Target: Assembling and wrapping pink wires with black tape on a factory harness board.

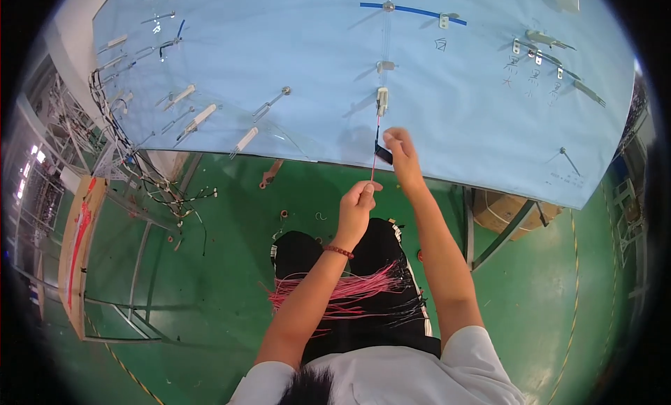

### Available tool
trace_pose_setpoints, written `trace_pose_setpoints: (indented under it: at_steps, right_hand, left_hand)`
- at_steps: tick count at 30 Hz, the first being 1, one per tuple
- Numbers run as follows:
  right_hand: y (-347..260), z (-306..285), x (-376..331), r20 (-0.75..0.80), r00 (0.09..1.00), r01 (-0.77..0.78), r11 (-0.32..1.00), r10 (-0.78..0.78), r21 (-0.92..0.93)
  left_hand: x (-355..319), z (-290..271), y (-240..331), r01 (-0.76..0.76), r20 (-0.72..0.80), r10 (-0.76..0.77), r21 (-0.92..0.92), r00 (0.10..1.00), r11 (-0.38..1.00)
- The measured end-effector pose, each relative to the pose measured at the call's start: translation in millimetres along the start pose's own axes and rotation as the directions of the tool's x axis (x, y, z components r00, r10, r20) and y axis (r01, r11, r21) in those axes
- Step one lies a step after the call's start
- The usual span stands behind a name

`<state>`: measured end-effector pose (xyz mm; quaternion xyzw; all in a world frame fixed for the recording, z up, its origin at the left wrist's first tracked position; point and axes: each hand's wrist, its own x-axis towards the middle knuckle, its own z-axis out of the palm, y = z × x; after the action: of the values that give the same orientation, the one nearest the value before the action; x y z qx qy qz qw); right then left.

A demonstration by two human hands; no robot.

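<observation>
A thin pink-red wire (373, 169) runs down from a white connector holder (381, 99) on the blue-covered board. My left hand (358, 204) is closed in a pinch on its lower end, just past the board's near edge. A piece of black tape (383, 153) sits on the wire between the holder and my left hand, its loose part sticking out to the right. Close beside the tape is my right hand (403, 155), its fingers bent and smeared by motion. Whether it grips the tape cannot be made out.
Across my lap lies a bundle of pink-red wires (349, 290) with black ends. The board (454, 111) carries several metal pegs, white holders and a blue tube (419, 13). A dark wire harness (133, 153) hangs off its left edge. A cardboard box (510, 213) stands beneath at right.
</observation>
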<state>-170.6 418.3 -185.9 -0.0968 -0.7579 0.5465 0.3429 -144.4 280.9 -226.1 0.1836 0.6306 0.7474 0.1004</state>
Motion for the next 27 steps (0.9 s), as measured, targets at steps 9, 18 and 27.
trace_pose_setpoints:
  at_steps: [9, 18, 27]
  right_hand:
    - [-10.4, 26.3, -39.8, 0.199, 0.919, -0.389, 0.704, 0.34, 0.595]
    - [-20.6, 16.3, -69.6, 0.264, 0.892, 0.452, 0.7, -0.367, -0.553]
    - [-3.6, -0.7, -33.9, 0.062, 0.985, 0.173, 0.957, -0.163, -0.234]
  left_hand:
    - [-9.5, -13.0, 3.2, 0.043, -0.032, -0.045, -0.039, 0.999, 0.998]
    - [-7.6, -17.0, -33.9, -0.177, -0.144, 0.192, 0.11, 0.971, 0.978]
    - [-24.4, -3.5, -0.9, -0.066, -0.025, 0.069, 0.086, 0.997, 0.994]
